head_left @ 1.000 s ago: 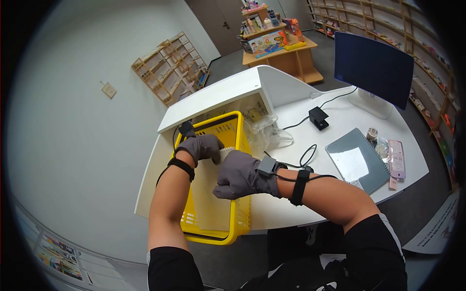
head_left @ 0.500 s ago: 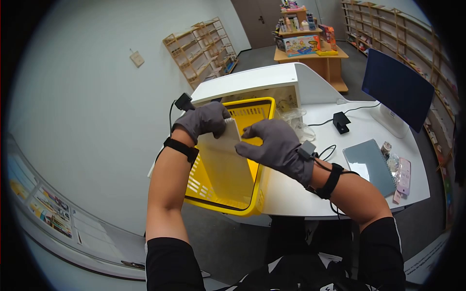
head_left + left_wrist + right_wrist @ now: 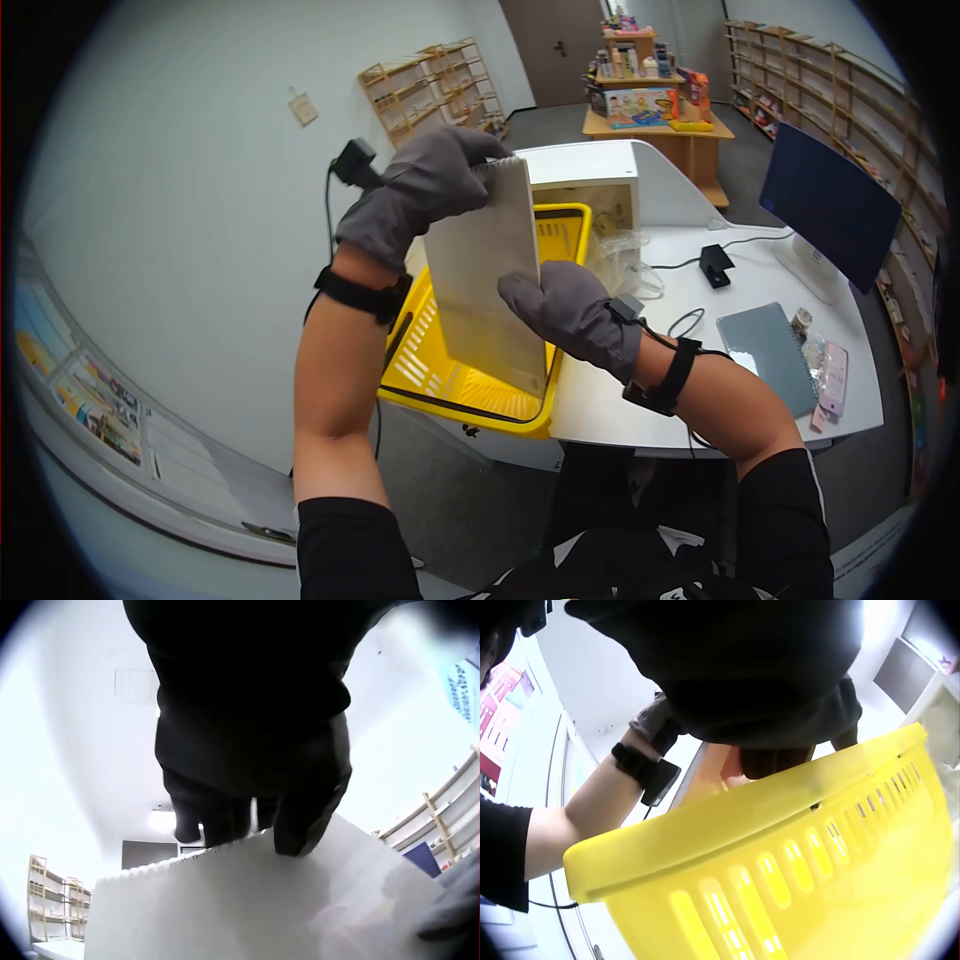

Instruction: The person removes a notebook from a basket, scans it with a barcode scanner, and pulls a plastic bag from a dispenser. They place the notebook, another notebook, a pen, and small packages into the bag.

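Note:
My gloved left hand point(image 3: 430, 185) grips a pale spiral-bound notebook point(image 3: 480, 290) by its bound top edge. In the left wrist view, the fingers fold over the coil of the notebook point(image 3: 202, 907). The notebook stands upright, tilted a little, over the yellow shopping basket point(image 3: 570, 218), its lower end within the basket's outline. My gloved right hand point(image 3: 580, 310) pinches the notebook's right edge, thumb on the near face and the other fingers hidden behind. The basket's slotted wall point(image 3: 817, 862) fills much of the right wrist view, below that hand.
The basket sits on a white counter point(image 3: 610, 410), beside a crumpled clear plastic bag point(image 3: 625, 255). To the right are a grey spiral notebook point(image 3: 765, 355), a pink packaged item point(image 3: 833, 375), a small black device point(image 3: 715, 265) and a monitor point(image 3: 830, 200). A raised white ledge point(image 3: 590, 160) stands behind.
The left hand has lifted the notebook up out of much of the basket. The right hand moved off it to the right, opened, then came back onto its edge. The head view has shifted.

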`<state>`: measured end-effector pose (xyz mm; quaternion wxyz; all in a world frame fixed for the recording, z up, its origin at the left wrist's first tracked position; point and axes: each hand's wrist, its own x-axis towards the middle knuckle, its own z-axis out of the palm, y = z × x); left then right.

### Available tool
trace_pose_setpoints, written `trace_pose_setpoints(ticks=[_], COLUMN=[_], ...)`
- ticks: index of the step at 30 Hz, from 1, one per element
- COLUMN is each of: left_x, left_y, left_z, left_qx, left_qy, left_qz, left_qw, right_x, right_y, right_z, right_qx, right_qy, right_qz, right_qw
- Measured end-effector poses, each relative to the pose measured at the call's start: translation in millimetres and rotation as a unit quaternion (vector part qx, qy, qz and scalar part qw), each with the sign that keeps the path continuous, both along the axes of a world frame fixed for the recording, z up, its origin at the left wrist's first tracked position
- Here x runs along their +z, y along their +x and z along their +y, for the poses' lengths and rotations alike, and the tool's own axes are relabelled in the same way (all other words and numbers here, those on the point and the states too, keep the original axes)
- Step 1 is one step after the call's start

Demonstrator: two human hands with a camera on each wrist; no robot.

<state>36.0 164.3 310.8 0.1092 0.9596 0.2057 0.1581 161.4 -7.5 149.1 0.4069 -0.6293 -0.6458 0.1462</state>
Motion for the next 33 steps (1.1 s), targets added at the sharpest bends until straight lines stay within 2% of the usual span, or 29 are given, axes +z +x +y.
trace_pose_setpoints(ticks=[1, 3, 4, 6, 7, 8, 11, 12, 15, 17, 20, 21, 24, 25, 28, 31, 33], left_x=[-3, -12, -15, -20, -24, -30, -57, -68, -109, -137, -173, -179, -188, -193, -207, -208, -207], left_y=[1, -2, -7, -25, -36, -47, -79, -88, -108, -113, -115, -116, -121, -122, -129, -138, -140], left_z=[-3, -10, -19, -47, -62, -79, -133, -148, -191, -202, -208, -207, -205, -201, -180, -158, -159], left_qx=[-0.034, -0.097, -0.106, -0.026, -0.006, 0.014, 0.034, 0.039, 0.033, 0.015, 0.052, 0.04, 0.129, 0.127, 0.046, 0.029, 0.045], left_qy=[0.096, 0.278, 0.278, 0.206, 0.219, 0.232, 0.206, 0.194, 0.111, 0.098, 0.1, 0.097, 0.059, 0.057, 0.126, 0.171, 0.186], left_qz=[-0.079, -0.238, -0.241, -0.162, -0.119, -0.077, 0.041, 0.096, 0.128, 0.132, 0.012, 0.01, 0.111, 0.11, -0.054, -0.073, -0.064], left_qw=[0.992, 0.926, 0.924, 0.965, 0.968, 0.969, 0.977, 0.976, 0.985, 0.986, 0.994, 0.994, 0.984, 0.984, 0.99, 0.982, 0.98], right_x=[3, 8, 5, -6, -9, -6, 9, 16, 37, 27, 5, -1, -8, -5, 0, -1, -10], right_y=[0, 7, 13, 25, 31, 37, 65, 73, 87, 100, 125, 132, 145, 146, 140, 129, 134], right_z=[-2, -6, -5, 7, 10, 6, -20, -33, -79, -91, -112, -117, -134, -141, -150, -150, -159], right_qx=[-0.019, -0.057, -0.066, -0.054, -0.045, -0.05, -0.017, -0.027, -0.059, -0.078, -0.102, -0.104, -0.104, -0.132, -0.179, -0.208, -0.19], right_qy=[-0.003, -0.002, 0.002, 0.075, 0.111, 0.116, 0.111, 0.12, 0.047, 0.051, 0.046, 0.035, 0.008, -0.009, -0.054, 0.017, 0.023], right_qz=[0.054, 0.163, 0.162, 0.258, 0.302, 0.299, 0.442, 0.441, 0.51, 0.504, 0.491, 0.469, 0.425, 0.434, 0.45, 0.512, 0.533], right_qw=[0.998, 0.985, 0.985, 0.962, 0.946, 0.946, 0.89, 0.889, 0.857, 0.859, 0.864, 0.876, 0.899, 0.891, 0.873, 0.833, 0.824])
